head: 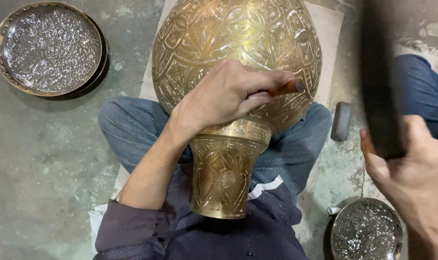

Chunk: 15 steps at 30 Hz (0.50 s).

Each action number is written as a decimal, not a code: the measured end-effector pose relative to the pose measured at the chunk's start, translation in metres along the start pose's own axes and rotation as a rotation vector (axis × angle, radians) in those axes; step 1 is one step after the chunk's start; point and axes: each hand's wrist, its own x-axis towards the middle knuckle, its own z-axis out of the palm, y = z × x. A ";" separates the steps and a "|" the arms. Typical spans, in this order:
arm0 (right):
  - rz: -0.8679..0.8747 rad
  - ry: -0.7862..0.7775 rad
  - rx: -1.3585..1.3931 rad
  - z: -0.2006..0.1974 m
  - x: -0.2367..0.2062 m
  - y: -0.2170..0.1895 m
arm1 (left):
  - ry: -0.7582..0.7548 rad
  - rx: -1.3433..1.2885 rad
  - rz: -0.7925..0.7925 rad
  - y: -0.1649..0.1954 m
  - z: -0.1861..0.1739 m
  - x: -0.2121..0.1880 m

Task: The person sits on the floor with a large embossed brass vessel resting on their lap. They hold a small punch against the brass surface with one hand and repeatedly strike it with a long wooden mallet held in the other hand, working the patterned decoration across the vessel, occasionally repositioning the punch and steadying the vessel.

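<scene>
Large engraved brass vase [236, 72] lies on its side across the seated person's lap, neck toward the body, belly resting on a pale mat [325, 29] on the concrete floor [50, 159]. Laid so, the curved wall faces up under the tools.

Left hand [224, 94] — fingers clenched round a thin chisel [289, 87] with a reddish shank, its tip hidden against the vase's shoulder near the neck. Heel of the hand rests on the brass, probably to steady the tool.

Right hand [411, 168] — raised at the right edge, grasping a dark mallet-like tool [380, 77], motion-blurred; exact kind cannot be told.

Surroundings: a hammered silvery tray [48, 48] with brass rim on the floor upper left; a smaller hammered dish [366, 231] lower right; a small grey block [342, 120] beside the right knee.
</scene>
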 end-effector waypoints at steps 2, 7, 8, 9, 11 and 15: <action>0.047 -0.034 -0.134 -0.005 0.004 -0.006 | -0.075 0.057 -0.124 -0.001 0.003 0.000; 0.121 -0.023 0.085 -0.014 0.016 -0.027 | 0.091 -0.049 0.042 -0.001 0.002 -0.008; 0.099 -0.043 0.023 -0.014 0.016 -0.030 | 0.095 -0.038 0.034 -0.001 0.003 -0.008; 0.066 -0.086 -0.176 -0.016 0.020 -0.031 | 0.095 -0.035 0.038 -0.001 0.003 -0.010; 0.006 -0.068 -0.247 -0.017 0.023 -0.031 | 0.099 -0.019 0.040 -0.002 0.004 -0.011; 0.074 -0.029 0.017 -0.019 0.024 -0.024 | 0.139 -0.091 0.035 -0.003 0.008 -0.015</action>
